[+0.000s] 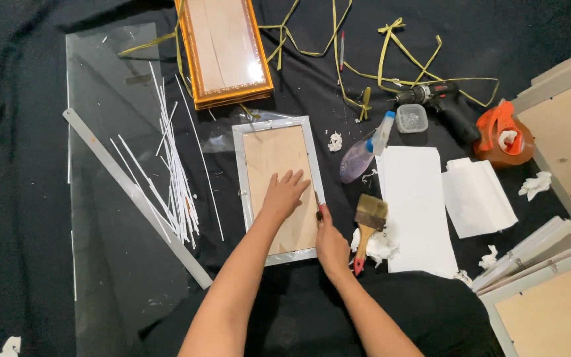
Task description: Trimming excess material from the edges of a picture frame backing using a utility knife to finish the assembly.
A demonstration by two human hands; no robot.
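The left hand [284,194] lies flat, fingers spread wide and gripping nothing, pressing on the plywood backing of the small silver-edged picture frame [240,173] that sits face down on the black cloth [28,79] at the centre of the scene. The right hand [330,243] is curled tight around a thin dark tool [317,205] whose tip touches the frame's right rail; the tool is too slim to tell what kind it is. My read: the backing is being fastened or pried along that right edge, and the next move calls for steady downward pressure from the flat hand while the tool works on along the rail without slipping. Now the count: one gold ornate frame [229,49] at the far side, one large glass sheet [110,264] at the left with one long grey straightedge [133,195] lying across it and a loose heap of thin white strips [176,185], too many to count. To the right, one flat paintbrush [367,225], one spray bottle [363,152], one dark cordless drill [441,99], one orange tape dispenser [500,135], two stacks of white paper [418,205].
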